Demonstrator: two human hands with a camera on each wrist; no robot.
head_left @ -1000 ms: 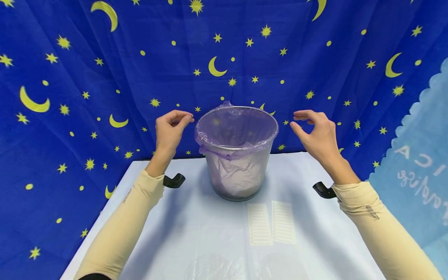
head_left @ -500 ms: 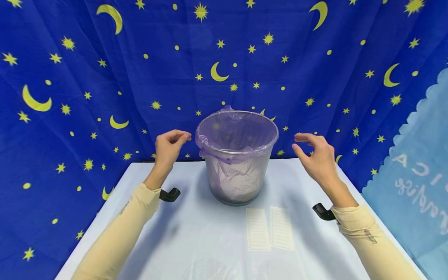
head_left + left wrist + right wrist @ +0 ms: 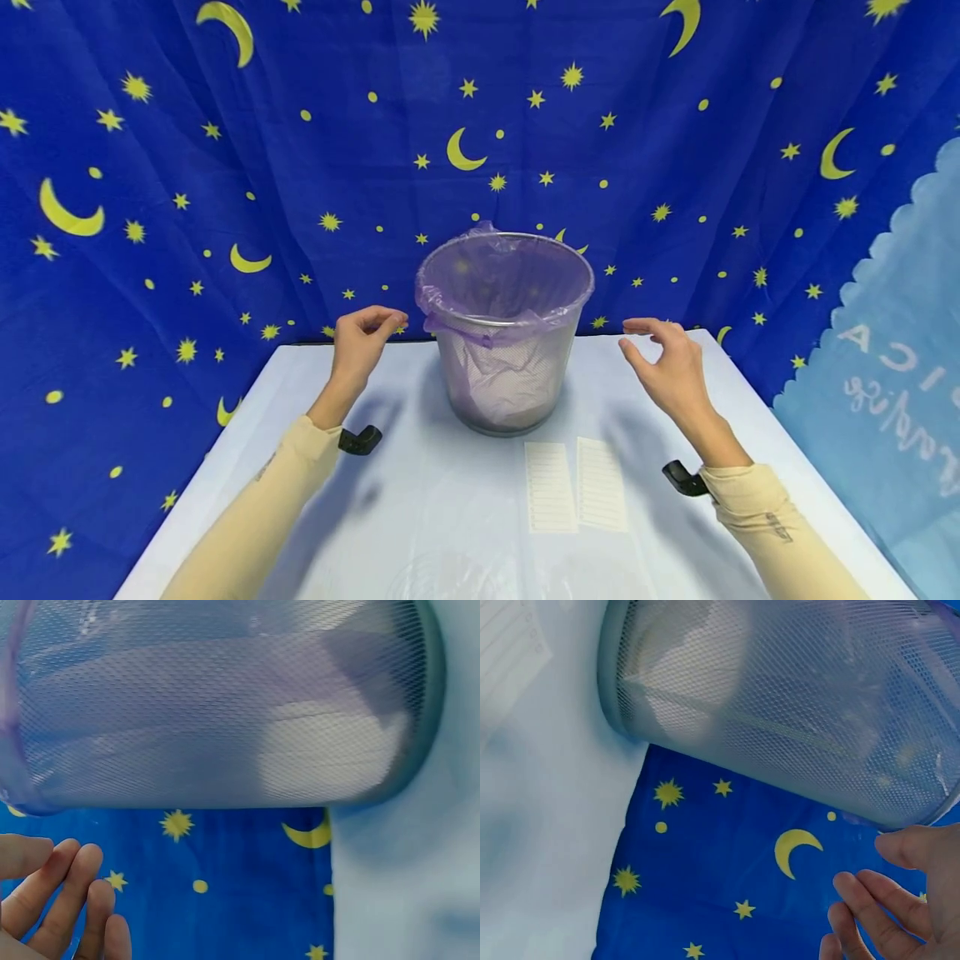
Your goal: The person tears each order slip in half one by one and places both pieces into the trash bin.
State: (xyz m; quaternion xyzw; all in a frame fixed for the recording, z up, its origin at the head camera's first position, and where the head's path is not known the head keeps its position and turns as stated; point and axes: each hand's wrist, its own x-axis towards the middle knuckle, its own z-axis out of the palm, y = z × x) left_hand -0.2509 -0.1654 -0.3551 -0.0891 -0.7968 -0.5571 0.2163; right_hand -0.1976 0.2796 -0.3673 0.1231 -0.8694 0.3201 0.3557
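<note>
A silver mesh wastebasket (image 3: 517,379) stands upright at the back of the table, lined with a thin purple bin bag (image 3: 498,333) folded over its rim. Left of the basket, my left hand (image 3: 360,342) is raised with thumb and fingers bent loosely toward each other, holding nothing. In the left wrist view, the fingers of that hand (image 3: 64,904) are beside the basket's mesh wall. My right hand (image 3: 667,358) hovers on the other side, thumb spread from its loosely bent fingers. The right wrist view shows this hand (image 3: 892,892) near the rim, with nothing in its grasp.
Two white paper strips (image 3: 551,487) with printed lines lie side by side on the white table (image 3: 442,517) in front of the basket. A blue curtain (image 3: 360,150) with moons and stars hangs behind. A light-blue cloth (image 3: 892,400) is at the right.
Both hands have sunk from about the height of the basket's rim to lower beside it, apart from the basket. The basket, bag and paper strips stay in place.
</note>
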